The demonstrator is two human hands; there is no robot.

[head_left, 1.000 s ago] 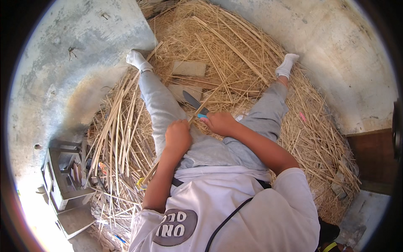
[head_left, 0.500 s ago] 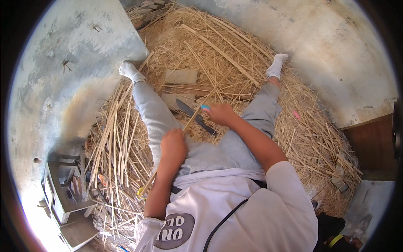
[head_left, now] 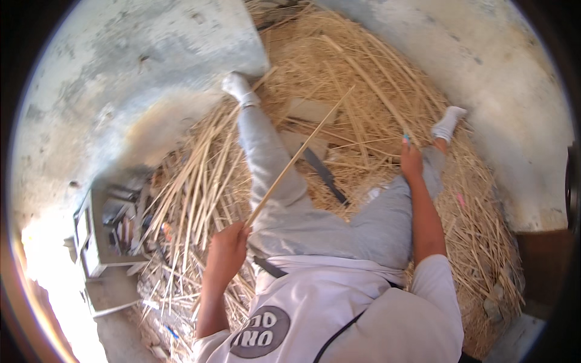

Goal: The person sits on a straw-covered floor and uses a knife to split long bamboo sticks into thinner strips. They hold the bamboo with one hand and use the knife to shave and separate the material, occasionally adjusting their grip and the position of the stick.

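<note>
My left hand (head_left: 229,249) is closed around the lower end of a long, thin bamboo strip (head_left: 296,158). The strip slants up and away to the right over my left leg, and its far end is free. Out over my right leg, my right hand (head_left: 411,160) is closed, with a small bright blue bit (head_left: 406,138) at its fingertips. Whether that is a finger covering or a held piece, I cannot make out. Between my legs lies a large dark knife (head_left: 318,166), its blade pointing away from me and its handle toward my lap. Neither hand touches it.
Straw-like shavings (head_left: 345,54) and loose strips (head_left: 200,175) cover the floor around my outstretched legs. Flat blocks (head_left: 311,111) lie beyond the knife. Pale walls (head_left: 151,66) stand on both sides. A grey frame-like box (head_left: 97,242) is at the left, beside a bright opening.
My hands have moved apart: the left back toward my left hip with the strip, the right away to the right, off the strip. The view has shifted too.
</note>
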